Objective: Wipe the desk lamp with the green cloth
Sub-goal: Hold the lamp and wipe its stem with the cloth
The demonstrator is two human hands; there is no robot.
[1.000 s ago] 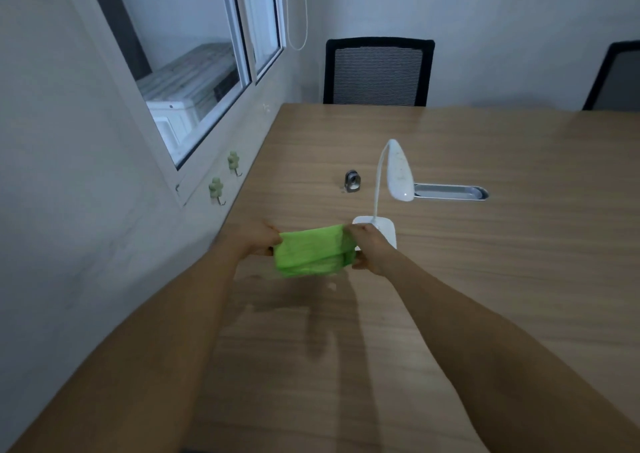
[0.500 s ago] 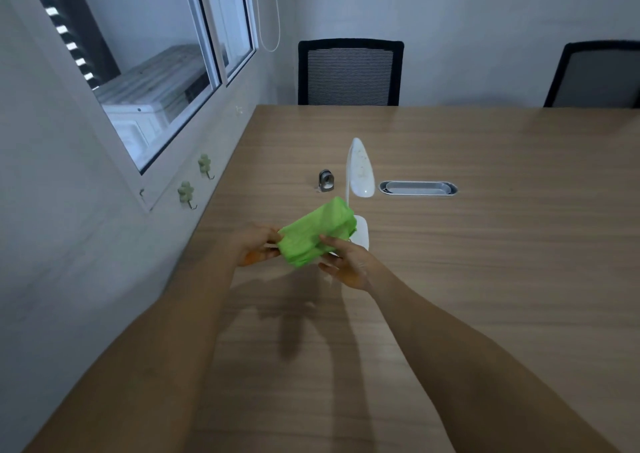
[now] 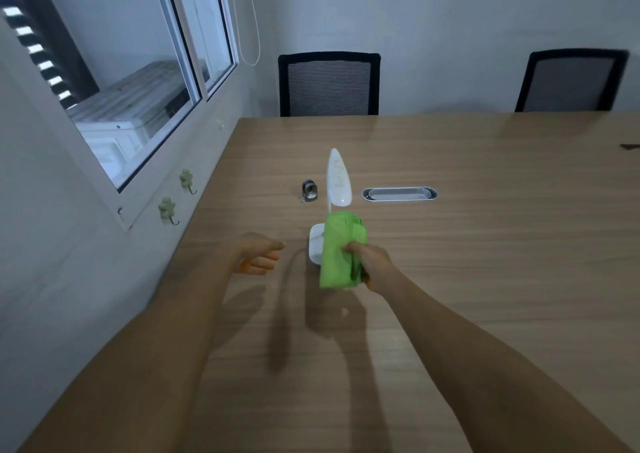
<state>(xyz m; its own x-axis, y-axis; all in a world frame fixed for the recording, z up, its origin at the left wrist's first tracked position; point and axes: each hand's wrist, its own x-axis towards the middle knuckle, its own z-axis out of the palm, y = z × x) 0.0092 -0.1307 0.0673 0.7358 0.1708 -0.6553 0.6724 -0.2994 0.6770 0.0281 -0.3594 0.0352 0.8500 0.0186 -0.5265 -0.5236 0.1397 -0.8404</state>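
Observation:
A white desk lamp (image 3: 338, 179) stands on the wooden table (image 3: 485, 244), its long head raised on a thin neck above a white base that is partly hidden. The folded green cloth (image 3: 339, 251) hangs upright in front of the base, and my right hand (image 3: 372, 262) is shut on its right side. My left hand (image 3: 258, 253) hovers to the left of the base with its fingers apart, holding nothing.
A small metal object (image 3: 309, 191) sits left of the lamp head. A grey cable slot (image 3: 399, 194) is set into the table to the right. Two black chairs (image 3: 329, 83) stand at the far edge. Wall and window run along the left.
My left hand has let go of the cloth and drawn away to the left. My right hand now holds the cloth alone, turned upright in front of the lamp base.

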